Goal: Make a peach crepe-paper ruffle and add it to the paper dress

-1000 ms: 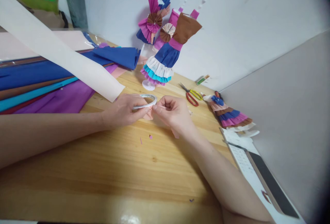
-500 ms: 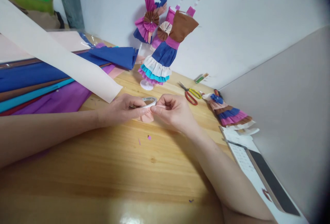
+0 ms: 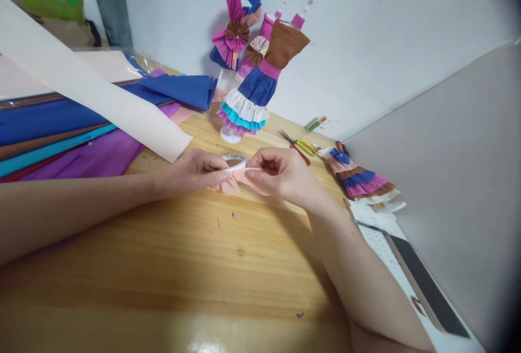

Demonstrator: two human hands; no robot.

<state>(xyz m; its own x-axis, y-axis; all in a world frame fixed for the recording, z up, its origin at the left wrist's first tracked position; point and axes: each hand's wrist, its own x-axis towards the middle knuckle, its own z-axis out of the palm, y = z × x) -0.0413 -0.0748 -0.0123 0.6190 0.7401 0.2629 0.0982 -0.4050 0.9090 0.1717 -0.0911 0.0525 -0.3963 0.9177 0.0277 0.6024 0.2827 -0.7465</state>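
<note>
Purple scraps dot the counter; just past them, fingers of the left hand hold a tape roll and gathered peach strip, while those of the right hand pinch the strip. Behind: scissors, a ruffled dress.

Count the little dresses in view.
4: brown-topped dress in front, magenta dress partly hidden behind it, fan-topped dress at back left, layered dress lying at right. Others may be hidden.
</note>
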